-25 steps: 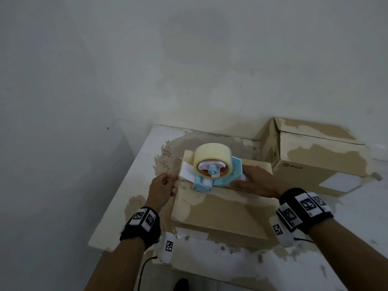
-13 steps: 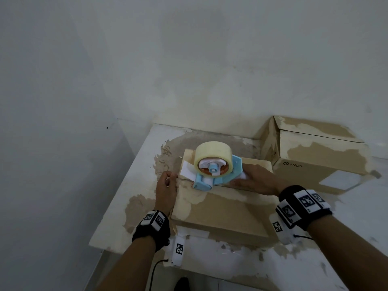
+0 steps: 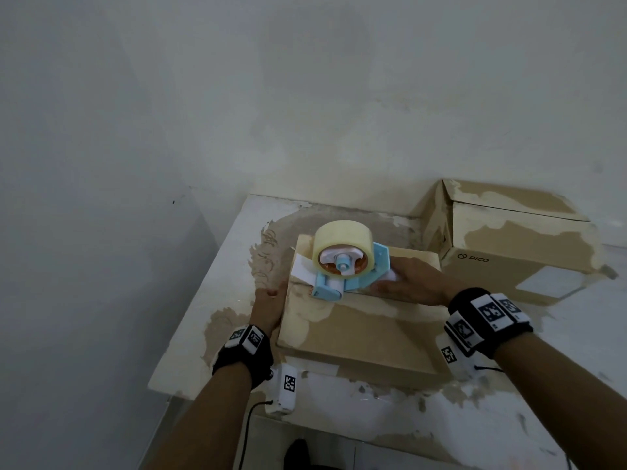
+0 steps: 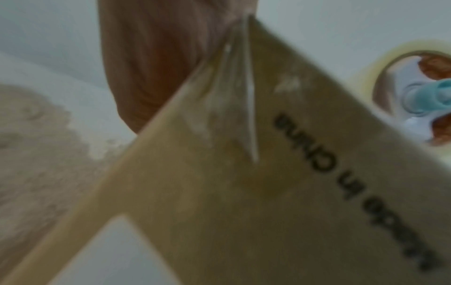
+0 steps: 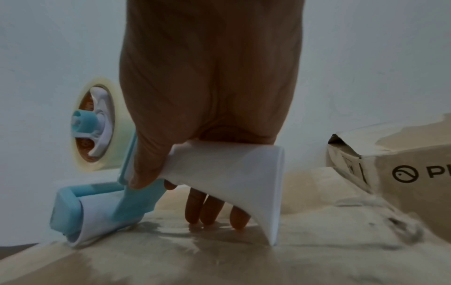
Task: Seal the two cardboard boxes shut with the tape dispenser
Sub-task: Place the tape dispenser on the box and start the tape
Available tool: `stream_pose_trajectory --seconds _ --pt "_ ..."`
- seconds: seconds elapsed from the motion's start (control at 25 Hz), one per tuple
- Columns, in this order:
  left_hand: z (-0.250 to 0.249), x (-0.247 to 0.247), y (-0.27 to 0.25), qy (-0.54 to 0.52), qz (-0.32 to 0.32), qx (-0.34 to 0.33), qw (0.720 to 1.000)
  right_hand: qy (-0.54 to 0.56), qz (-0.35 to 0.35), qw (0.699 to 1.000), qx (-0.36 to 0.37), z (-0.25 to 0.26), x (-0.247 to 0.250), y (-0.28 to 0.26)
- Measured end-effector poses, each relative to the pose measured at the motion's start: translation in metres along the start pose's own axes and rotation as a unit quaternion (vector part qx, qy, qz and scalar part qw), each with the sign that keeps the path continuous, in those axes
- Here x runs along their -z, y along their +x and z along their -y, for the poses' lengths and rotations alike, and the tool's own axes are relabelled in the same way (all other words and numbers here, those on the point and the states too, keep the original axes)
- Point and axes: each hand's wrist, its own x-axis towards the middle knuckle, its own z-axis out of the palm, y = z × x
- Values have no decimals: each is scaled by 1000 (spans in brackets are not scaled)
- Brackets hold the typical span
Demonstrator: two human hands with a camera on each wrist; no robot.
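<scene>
A flat cardboard box lies in front of me on the table. On its far top sits the blue and white tape dispenser with a roll of clear tape. My right hand grips its white handle, roller down on the box near the left edge. My left hand presses flat against the box's left side, where a strip of clear tape runs down under the fingers. A second, taller box marked PICO stands at the back right.
The white table has peeled, brownish patches. Its left edge drops off close to my left hand. A plain wall rises right behind the table and on the left.
My left hand has slid forward and lies flat along the box's left side instead of pinching the tape end. The dispenser and right hand have stayed almost still.
</scene>
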Motion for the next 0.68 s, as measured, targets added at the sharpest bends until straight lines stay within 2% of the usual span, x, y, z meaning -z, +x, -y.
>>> stream_pose_trajectory --seconds 0.12,0.2,0.32,0.36,0.56,0.6,0.68 --pt "4 2 0 92 -2 13 996 -12 8 1000 -13 -1 -2 -1" --pt "-2 5 -5 160 -24 -22 987 -15 14 1000 -13 -1 -1 0" --pt "-8 6 -25 90 -78 -119 986 -12 27 1000 -9 4 4 0" --pt "-6 6 -33 80 -74 -127 986 -12 27 1000 -9 6 6 0" --pt "-8 16 -66 108 136 -61 983 -31 41 999 3 4 6 0" --pt "-12 19 -63 120 147 -48 981 -30 42 999 5 5 6 0" --pt "-23 19 -46 133 114 -46 983 -25 37 999 8 6 6 1"
